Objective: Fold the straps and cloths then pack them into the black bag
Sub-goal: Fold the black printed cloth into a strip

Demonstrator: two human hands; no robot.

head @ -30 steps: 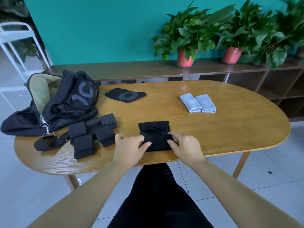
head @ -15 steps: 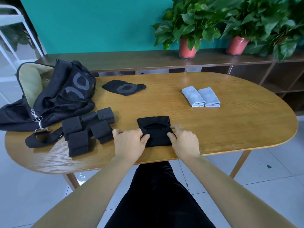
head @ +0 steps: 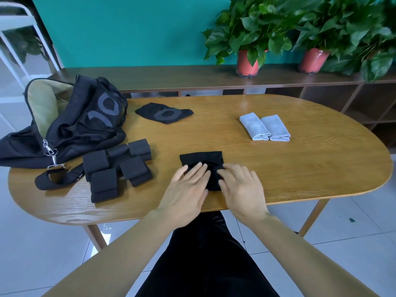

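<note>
Your left hand and right hand now lie atop the black cloth, off its sides, fingers straight; press outward evenly to set the fold.

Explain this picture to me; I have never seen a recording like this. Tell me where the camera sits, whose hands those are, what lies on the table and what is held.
There is no machine here. A person works with bare hands, and the one camera is worn on their head, looking forward and down, so the arms coming in from below are the wearer's own. The left hand and the right hand lie flat with straight fingers, pressing a folded black cloth near the front edge of the oval wooden table. Nothing is gripped. On the left lies the open black bag with a pale lining, and beside it are folded perforated black straps. Farther back lie a flat black cloth with a grey ring mark and two folded light grey cloths.
</note>
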